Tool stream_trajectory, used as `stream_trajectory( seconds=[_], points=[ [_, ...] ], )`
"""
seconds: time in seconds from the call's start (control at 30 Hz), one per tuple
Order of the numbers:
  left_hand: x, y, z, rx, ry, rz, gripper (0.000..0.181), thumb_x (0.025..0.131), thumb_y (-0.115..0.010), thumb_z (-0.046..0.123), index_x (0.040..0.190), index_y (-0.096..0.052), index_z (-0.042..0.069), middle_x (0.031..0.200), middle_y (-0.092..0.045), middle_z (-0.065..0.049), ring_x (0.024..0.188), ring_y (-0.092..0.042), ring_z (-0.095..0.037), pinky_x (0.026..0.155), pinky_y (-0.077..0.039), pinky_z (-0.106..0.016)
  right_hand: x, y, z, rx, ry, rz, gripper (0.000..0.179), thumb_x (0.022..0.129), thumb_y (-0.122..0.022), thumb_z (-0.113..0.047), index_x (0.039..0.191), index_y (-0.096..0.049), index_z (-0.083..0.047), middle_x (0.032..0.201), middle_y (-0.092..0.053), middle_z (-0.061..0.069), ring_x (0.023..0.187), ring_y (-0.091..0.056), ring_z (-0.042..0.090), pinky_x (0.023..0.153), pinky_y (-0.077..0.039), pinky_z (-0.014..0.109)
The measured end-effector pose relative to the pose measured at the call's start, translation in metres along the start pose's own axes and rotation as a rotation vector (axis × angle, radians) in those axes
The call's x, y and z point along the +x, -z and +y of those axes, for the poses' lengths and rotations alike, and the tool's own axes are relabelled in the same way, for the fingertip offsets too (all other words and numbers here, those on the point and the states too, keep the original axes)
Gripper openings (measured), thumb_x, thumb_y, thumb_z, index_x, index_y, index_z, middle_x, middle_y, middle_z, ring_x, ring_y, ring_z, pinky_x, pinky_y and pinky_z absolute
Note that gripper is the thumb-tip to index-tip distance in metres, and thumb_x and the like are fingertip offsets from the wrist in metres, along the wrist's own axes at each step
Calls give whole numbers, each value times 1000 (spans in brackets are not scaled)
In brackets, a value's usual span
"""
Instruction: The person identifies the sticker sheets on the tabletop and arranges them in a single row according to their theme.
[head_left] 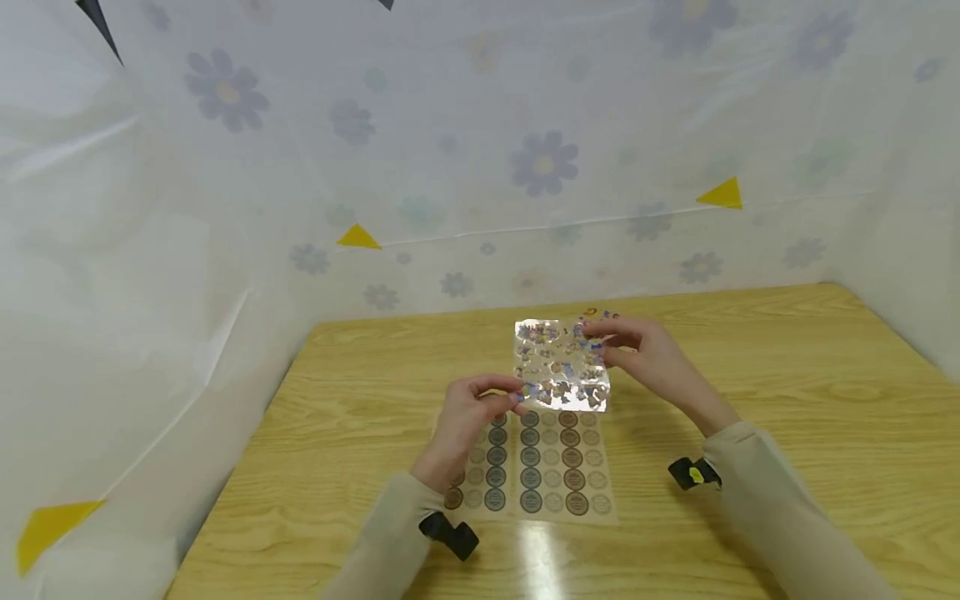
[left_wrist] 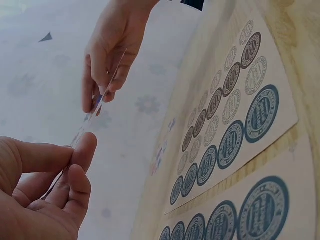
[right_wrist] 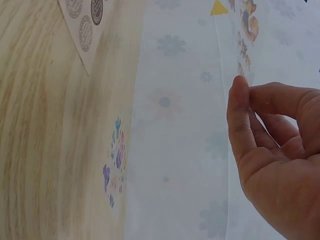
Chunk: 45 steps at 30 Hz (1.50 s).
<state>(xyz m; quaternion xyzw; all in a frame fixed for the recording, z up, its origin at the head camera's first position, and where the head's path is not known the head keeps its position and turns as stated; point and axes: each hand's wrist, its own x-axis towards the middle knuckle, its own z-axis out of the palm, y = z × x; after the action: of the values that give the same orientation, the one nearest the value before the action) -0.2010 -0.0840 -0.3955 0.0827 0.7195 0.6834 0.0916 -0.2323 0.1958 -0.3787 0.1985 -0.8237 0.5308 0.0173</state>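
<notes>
A clear, shiny sticker sheet (head_left: pixel 555 367) with small cartoon figures is held up over the table between both hands. Its lower left corner is pinched by the thumb and fingers of my left hand (head_left: pixel 467 417). At the right side, my right hand (head_left: pixel 651 358) pinches the sheet's edge. In the left wrist view the sheet (left_wrist: pixel 82 131) appears nearly edge-on, running from the left hand (left_wrist: pixel 47 187) up to the right hand (left_wrist: pixel 115 55). The right wrist view shows thumb and index finger of the right hand (right_wrist: pixel 275 132) meeting on its edge.
Beneath lie two cream sheets of round stamp stickers (head_left: pixel 564 510) side by side on the wooden table (head_left: pixel 300 467). Farther back is a group of colourful small stickers (right_wrist: pixel 116 162). White flower-patterned sheeting (head_left: pixel 450 167) with yellow triangles walls the table.
</notes>
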Motion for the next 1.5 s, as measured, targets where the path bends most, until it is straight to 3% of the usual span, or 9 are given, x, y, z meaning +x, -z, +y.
stream_trajectory(
  seconds=[0.13,0.37,0.5,0.77,0.97,1.23,1.37,1.5],
  points=[
    [-2,-8,-4,13,3,-20,21,92,-63,2,110,-73,1,104,-71,-17,89,-70,-34,74,-50,-38,-7,4,3,-16,-32,2,34,98,-58,-6,132,-62,-6,131,-59,12,101,-64,24,82,-55,35],
    [-4,-22,-5,-3,3,-13,20,93,-64,3,110,-74,4,103,-72,-11,91,-69,-36,77,-51,-47,-17,14,4,-40,-43,2,34,99,-57,-6,133,-60,-6,132,-59,13,99,-64,22,83,-55,38],
    [-3,-28,-5,-27,10,-25,20,92,-65,3,108,-75,4,99,-73,-13,92,-67,-38,75,-52,-42,-21,19,6,-48,-39,12,33,99,-57,-6,132,-61,-5,128,-61,14,98,-65,19,82,-55,42],
    [-4,-41,-7,-36,6,-55,21,90,-65,2,109,-74,3,95,-72,-16,87,-70,-32,76,-54,-44,-30,26,5,-62,-46,33,32,99,-58,-8,130,-62,-5,126,-63,14,96,-66,16,80,-56,38],
    [-6,-50,-8,-43,-5,-64,20,89,-66,2,107,-75,3,93,-72,-18,89,-69,-39,71,-53,-36,-37,31,4,-91,-67,46,31,100,-58,-11,130,-63,-6,127,-63,14,95,-66,17,80,-56,37],
    [-7,-61,-15,-91,-2,-55,23,87,-63,-5,106,-74,0,98,-72,-14,84,-71,-32,64,-50,-24,-40,35,3,-120,-89,57,32,99,-59,-12,130,-62,-6,127,-63,15,92,-67,22,79,-56,36],
    [-7,-65,-16,-107,12,-62,23,86,-64,-4,105,-75,2,97,-72,-9,83,-71,-26,68,-54,-28,-44,37,4,-137,-91,61,32,99,-59,-13,131,-62,-7,126,-63,14,92,-67,21,79,-55,36],
    [-7,-69,-17,-95,14,-70,23,86,-64,-3,106,-75,2,93,-72,-10,87,-70,-36,70,-54,-33,-50,41,7,-146,-107,58,33,99,-61,-13,131,-62,-6,118,-66,14,90,-67,20,79,-55,36]
  ],
)
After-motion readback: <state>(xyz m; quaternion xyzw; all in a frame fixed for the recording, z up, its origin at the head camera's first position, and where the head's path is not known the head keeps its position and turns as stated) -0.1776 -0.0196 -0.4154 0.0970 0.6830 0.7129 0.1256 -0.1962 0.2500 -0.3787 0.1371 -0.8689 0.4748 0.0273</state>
